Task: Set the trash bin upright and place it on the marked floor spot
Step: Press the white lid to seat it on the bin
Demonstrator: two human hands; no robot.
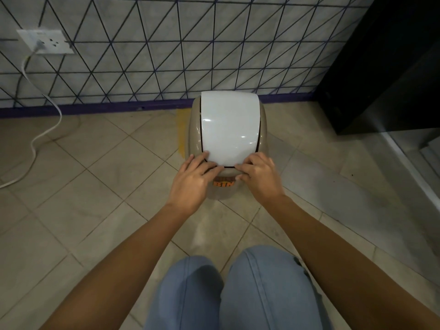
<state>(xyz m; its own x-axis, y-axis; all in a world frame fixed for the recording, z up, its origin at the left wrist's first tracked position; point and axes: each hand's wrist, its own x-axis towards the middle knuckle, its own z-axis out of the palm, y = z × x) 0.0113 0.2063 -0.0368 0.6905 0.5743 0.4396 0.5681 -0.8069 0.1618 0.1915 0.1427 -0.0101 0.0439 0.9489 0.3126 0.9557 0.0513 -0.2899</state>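
Observation:
A beige trash bin (194, 129) with a white swing lid (229, 125) stands upright on the tiled floor, close to the wall. An orange label shows low on its near side. A yellow tape mark (182, 129) lies on the floor along the bin's left side, partly hidden under it. My left hand (192, 181) rests on the near left corner of the lid, fingers spread. On the near right corner lies my right hand (258, 177), fingers bent on the lid's edge. Neither hand wraps around the bin.
A patterned wall with a purple skirting (95, 110) runs behind the bin. A white socket (46, 41) with a cable (35, 141) trailing over the floor is at the left. A black cabinet (385, 67) stands at the right. My knees (238, 289) in jeans are below.

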